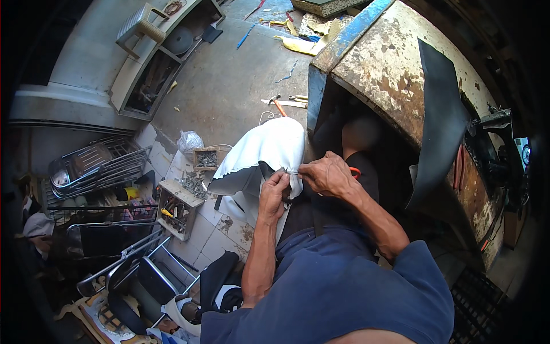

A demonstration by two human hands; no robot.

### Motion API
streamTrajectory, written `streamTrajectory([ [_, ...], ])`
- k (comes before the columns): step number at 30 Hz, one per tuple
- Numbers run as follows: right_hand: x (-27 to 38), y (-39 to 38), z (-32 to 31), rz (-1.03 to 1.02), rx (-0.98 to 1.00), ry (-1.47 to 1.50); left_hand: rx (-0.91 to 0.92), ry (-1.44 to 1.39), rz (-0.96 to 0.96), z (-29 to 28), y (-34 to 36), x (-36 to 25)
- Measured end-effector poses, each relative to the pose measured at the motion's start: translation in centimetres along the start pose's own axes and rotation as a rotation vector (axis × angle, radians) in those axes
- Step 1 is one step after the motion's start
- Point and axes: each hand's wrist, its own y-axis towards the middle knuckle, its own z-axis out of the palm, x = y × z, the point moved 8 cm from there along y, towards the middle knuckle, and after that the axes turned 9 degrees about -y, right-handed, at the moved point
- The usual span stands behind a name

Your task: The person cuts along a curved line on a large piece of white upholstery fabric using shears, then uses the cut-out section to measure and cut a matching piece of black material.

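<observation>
A rounded piece with a white cover and dark grey sides rests before my knees. My left hand is closed, thumb and fingers pinching the cover's near edge. My right hand meets it at the same edge, its fingers pinched together; whatever is between them is too small to make out. An orange-red loop, like a tool handle, shows just past my right hand, and I cannot tell whether that hand holds it. Beyond the cover, a hammer with an orange handle lies on the floor.
A worn bench stands at the right with a black sheet draped over it, beside a dark sewing machine. Wooden boxes of small metal parts sit at the left, near stacked metal chair frames. A white stool is farther back.
</observation>
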Motion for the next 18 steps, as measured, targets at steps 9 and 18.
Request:
streamTrajectory([
  [9,-0.05,0.25,0.0,0.014,0.028,0.01,0.005,0.043,0.025,0.04,0.19,-0.23],
  [18,-0.15,0.23,0.4,0.0,0.006,-0.072,0.038,0.05,0.031,0.6,-0.12,-0.66],
])
